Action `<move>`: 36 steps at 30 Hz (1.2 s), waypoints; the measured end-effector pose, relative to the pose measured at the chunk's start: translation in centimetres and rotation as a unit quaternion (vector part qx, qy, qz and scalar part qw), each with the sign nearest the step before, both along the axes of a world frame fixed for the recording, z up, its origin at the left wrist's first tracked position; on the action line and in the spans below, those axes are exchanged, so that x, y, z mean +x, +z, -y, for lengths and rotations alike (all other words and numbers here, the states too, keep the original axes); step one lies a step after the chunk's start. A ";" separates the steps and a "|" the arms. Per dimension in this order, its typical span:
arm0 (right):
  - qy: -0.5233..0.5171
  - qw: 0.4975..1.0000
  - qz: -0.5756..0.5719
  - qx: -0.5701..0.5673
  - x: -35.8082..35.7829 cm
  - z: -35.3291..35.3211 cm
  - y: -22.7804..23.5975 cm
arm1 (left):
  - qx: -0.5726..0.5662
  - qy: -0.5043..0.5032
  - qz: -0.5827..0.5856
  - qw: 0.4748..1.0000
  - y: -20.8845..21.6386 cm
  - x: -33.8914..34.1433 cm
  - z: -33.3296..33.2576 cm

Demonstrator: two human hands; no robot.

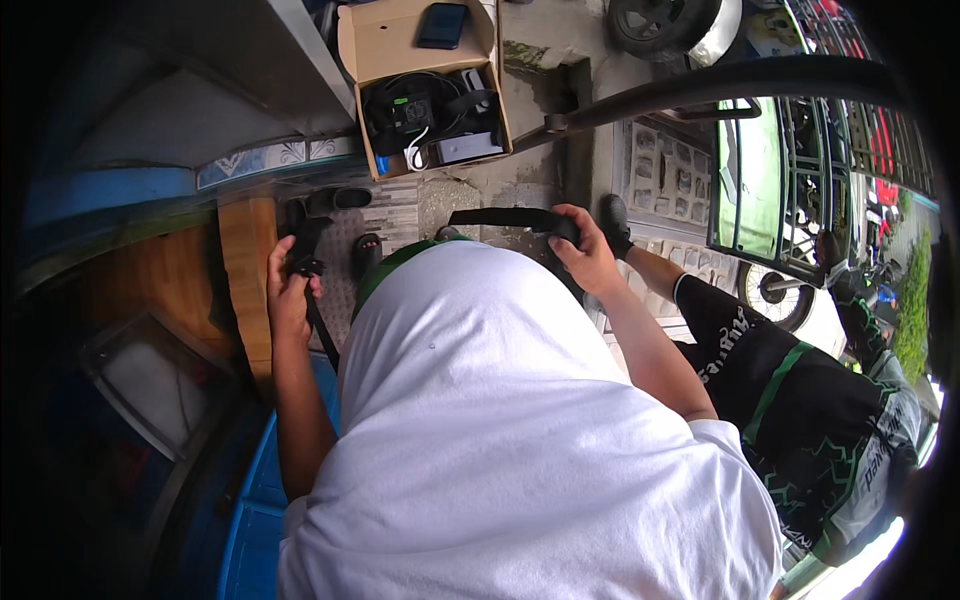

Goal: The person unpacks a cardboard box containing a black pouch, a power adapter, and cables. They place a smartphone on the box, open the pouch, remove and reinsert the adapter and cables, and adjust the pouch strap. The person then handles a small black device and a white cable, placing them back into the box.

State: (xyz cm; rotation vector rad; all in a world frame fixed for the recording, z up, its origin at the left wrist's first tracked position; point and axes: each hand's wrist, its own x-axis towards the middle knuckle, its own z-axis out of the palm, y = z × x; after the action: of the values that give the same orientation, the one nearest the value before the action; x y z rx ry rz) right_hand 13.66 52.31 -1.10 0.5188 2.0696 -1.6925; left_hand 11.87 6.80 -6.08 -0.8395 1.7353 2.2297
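My left hand (290,300) is closed on one end of a black strap (308,250), with a small dark buckle-like piece between the fingers and a length of strap hanging down beside my waist. To the right, my right hand (587,252) grips another black strap (505,217). Its free end reaches left in front of my white shirt (480,340), and a thicker dark part sits under my thumb. Whether both straps belong to one belt cannot be seen, as my body hides the middle.
Ahead stands an open cardboard box (362,50) with cables, an adapter (411,114) and a grey device (468,148); a dark phone (442,26) lies on its flap. A black metal bar (700,88) crosses at right. Another person (800,400) is close on my right, near a wheel (776,290).
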 end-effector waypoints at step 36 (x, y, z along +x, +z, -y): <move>-0.038 0.963 -0.018 -0.266 -0.9 1.6 -5.5 | -0.164 -0.460 -0.132 0.862 -0.3 -5.5 -21.9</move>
State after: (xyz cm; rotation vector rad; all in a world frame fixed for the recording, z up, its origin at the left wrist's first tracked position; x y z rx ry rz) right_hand 12.73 50.72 -6.62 0.3930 1.5286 -2.2061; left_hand 6.33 28.67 -6.37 0.2875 2.0432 1.4450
